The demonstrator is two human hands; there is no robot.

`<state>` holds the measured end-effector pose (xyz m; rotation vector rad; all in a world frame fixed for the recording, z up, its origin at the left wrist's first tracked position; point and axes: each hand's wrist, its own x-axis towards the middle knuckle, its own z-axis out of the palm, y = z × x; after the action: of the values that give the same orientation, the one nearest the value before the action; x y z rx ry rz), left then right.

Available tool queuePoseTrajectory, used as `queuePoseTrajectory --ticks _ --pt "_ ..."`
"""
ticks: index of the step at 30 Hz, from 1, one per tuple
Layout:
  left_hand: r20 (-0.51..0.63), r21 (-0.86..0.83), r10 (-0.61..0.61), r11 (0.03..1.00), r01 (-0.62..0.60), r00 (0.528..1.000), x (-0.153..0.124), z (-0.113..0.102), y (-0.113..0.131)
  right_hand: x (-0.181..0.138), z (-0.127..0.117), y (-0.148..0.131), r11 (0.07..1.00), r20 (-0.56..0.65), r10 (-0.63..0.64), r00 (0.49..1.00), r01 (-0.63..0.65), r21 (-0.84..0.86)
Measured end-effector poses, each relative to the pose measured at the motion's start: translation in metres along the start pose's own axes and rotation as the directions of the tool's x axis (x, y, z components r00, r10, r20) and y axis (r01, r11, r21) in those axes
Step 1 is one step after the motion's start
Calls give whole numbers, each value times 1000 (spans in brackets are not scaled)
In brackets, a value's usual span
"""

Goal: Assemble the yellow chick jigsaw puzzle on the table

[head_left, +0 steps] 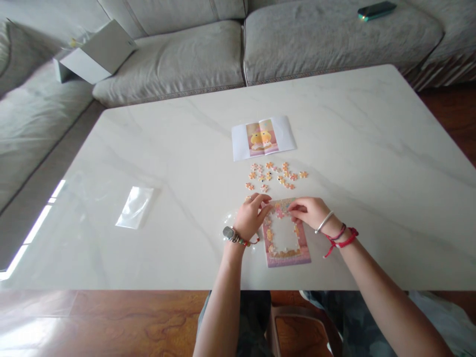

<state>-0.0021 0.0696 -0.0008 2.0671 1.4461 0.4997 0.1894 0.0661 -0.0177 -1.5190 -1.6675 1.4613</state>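
A partly assembled jigsaw puzzle (286, 260) lies near the table's front edge, its pink and purple border joined around a bare white middle. My left hand (253, 214) rests at the puzzle's upper left corner, fingers bent together; whether a piece is between them is hidden. At the upper right of the border is my right hand (308, 209), thumb and fingers pinched at the inner edge; what they hold is too small to make out. Several loose puzzle pieces (268, 175) in orange, pink and yellow are scattered just beyond both hands.
Behind the loose pieces lies a creased paper sheet (284, 134) with a printed yellow character. A clear plastic bag (134, 207) is on the left of the white marble-look table (178, 173). A grey sofa (193, 59) stands behind, holding a white box (98, 52) and a dark device (376, 11).
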Motion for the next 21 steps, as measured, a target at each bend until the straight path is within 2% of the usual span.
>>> queuePoseTrajectory --ticks 4,8,12,17,21 --pt "47 128 8 992 -14 999 -4 0 -8 1 4 0 999 -24 36 999 -36 -17" --pt "67 186 8 982 -20 998 -7 -2 -14 2 3 2 989 -68 -62 996 52 -138" --pt "55 203 -58 978 46 997 -10 -9 -22 2 2 3 971 -94 -118 989 95 -221" --pt "25 216 -174 962 165 984 -15 -17 -29 1 -3 1 993 -58 -45 997 38 -111" --pt "15 205 -214 957 207 977 -22 -15 -28 3 -12 6 998 -47 -10 999 7 -67"
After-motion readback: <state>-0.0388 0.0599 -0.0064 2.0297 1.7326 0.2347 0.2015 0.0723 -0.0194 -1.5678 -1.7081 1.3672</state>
